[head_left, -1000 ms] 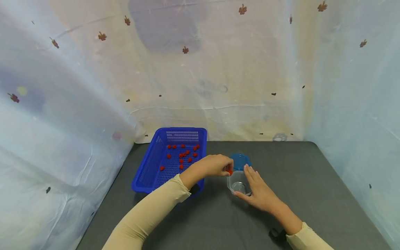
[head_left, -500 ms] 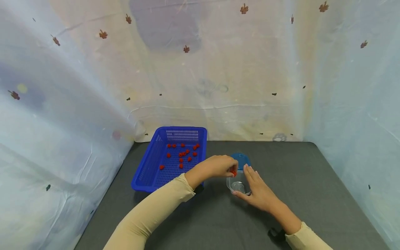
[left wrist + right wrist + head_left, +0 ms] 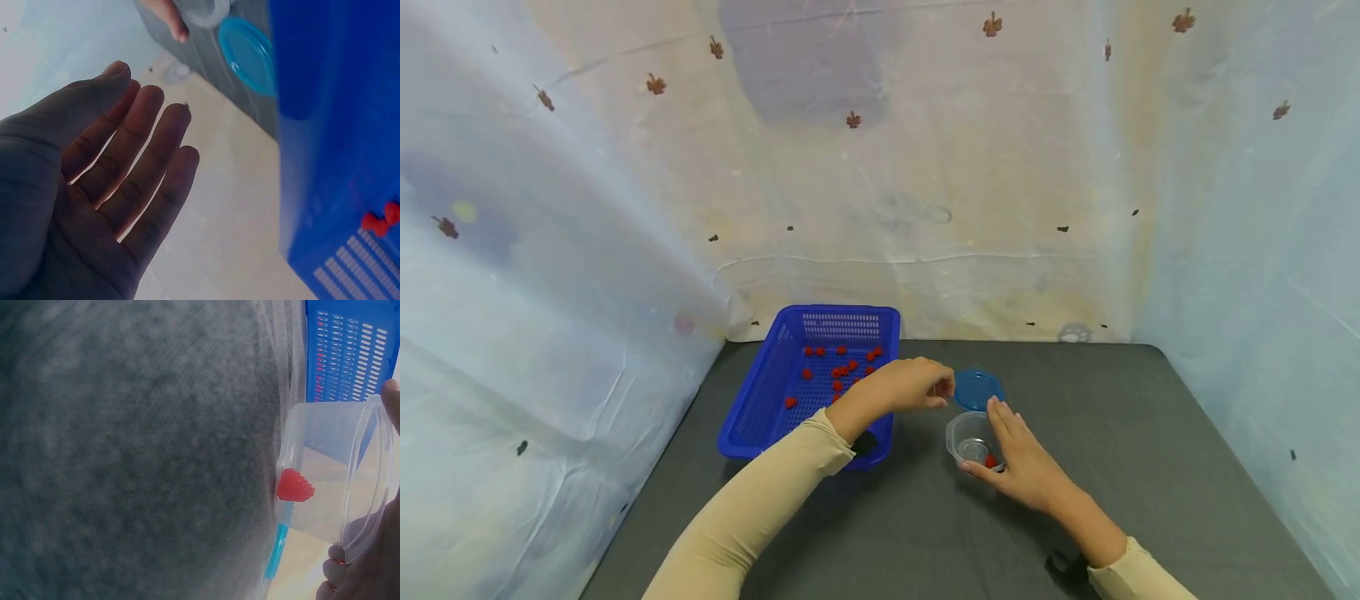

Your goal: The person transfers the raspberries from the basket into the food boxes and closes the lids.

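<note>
My left hand hovers by the right edge of the blue basket, its loosely bent fingers holding nothing in the left wrist view. Thumb and fingers of my right hand span the rim of a clear plastic container, which stands upright on the table. One red raspberry lies at its bottom. Behind the container rests a round blue lid. Several more raspberries are scattered over the basket floor, some of them hidden by my left forearm.
The grey table reaches back to a pale patterned sheet, which also hangs on both sides. The basket's raised walls stand left of the container. A dark strap shows under my right wrist.
My left hand has let go of a raspberry, which now lies in the container. That hand has then drawn back left toward the basket. My right hand stays at the container.
</note>
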Tool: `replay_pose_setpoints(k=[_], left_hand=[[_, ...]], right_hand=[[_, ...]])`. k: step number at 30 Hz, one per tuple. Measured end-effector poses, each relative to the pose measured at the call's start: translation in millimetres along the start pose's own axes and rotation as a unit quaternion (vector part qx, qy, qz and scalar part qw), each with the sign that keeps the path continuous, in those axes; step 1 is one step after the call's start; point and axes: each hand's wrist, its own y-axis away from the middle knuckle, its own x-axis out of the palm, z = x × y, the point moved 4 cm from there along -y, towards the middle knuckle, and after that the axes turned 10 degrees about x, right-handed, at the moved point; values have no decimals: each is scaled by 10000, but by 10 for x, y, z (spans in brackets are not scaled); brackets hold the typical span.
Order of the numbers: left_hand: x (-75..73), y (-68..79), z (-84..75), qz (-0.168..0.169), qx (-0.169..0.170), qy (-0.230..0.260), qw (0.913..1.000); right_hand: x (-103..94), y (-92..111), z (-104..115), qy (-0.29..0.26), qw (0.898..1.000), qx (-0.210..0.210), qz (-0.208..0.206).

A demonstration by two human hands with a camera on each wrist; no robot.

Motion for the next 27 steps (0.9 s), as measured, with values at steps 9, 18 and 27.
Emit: replay_pose_setpoints(k=[9,18,27], left_hand=[[-136,241,297,-168,-354,265,9989],[-181,503,620,-362,-757,478,9953],[-183,764,982,-540,-1156,722,9892]], right_hand=[[6,11,-18,28,10000,58,-22],[11,13,-28,-30,9999,6,-141],[14,11,-15,-40,9999,-23,-130]])
